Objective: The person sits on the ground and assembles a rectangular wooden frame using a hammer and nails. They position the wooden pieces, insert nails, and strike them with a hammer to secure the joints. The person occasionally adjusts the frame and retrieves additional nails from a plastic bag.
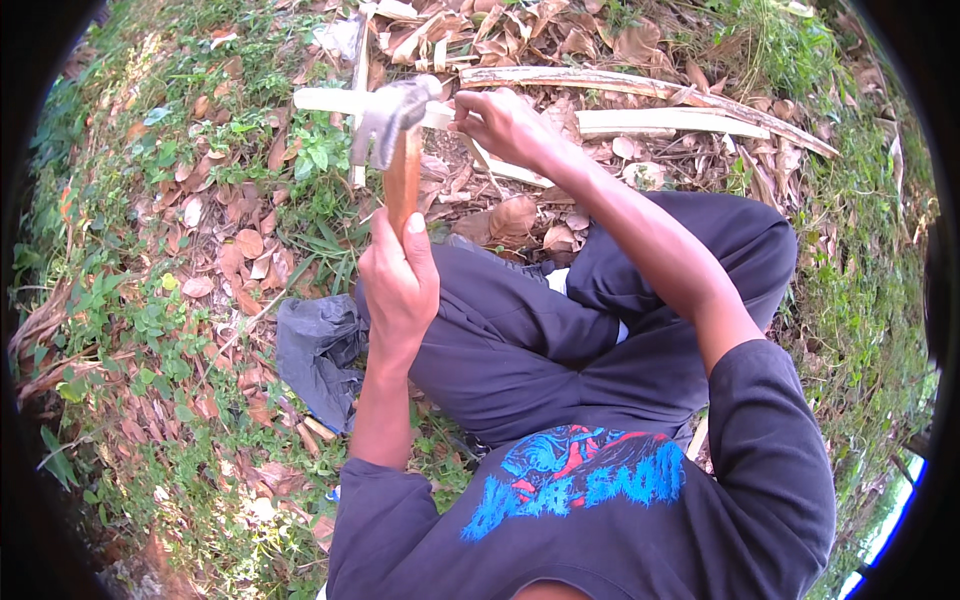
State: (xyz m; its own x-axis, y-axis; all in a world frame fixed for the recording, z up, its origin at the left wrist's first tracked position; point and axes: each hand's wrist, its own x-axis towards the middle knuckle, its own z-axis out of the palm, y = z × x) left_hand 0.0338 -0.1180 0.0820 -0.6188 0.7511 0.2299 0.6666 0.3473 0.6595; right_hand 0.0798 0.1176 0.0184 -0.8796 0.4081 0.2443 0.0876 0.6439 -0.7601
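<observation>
My left hand (pixel 398 280) is wrapped round the wooden handle of a claw hammer (pixel 403 165), held upright with its metal head at the top. Behind the hammer head runs a pale flat wooden strip (pixel 330 99), its left end sticking out past the head. The fingers of my right hand (pixel 505 125) are bent and closed on this strip just right of the hammer head; the exact pinch is partly hidden. Another pale strip (pixel 358 60) crosses beneath it, pointing away from me. Whether the hammer head touches the held strip, I cannot tell.
Beyond my right hand lie a long bark-edged strip (pixel 610 82) and another pale wood length (pixel 670 121). Dry leaves (pixel 515 217) and green plants cover the ground. My crossed legs (pixel 500 320) are in front of me, with a dark crumpled cloth or bag (pixel 318 345) beside them.
</observation>
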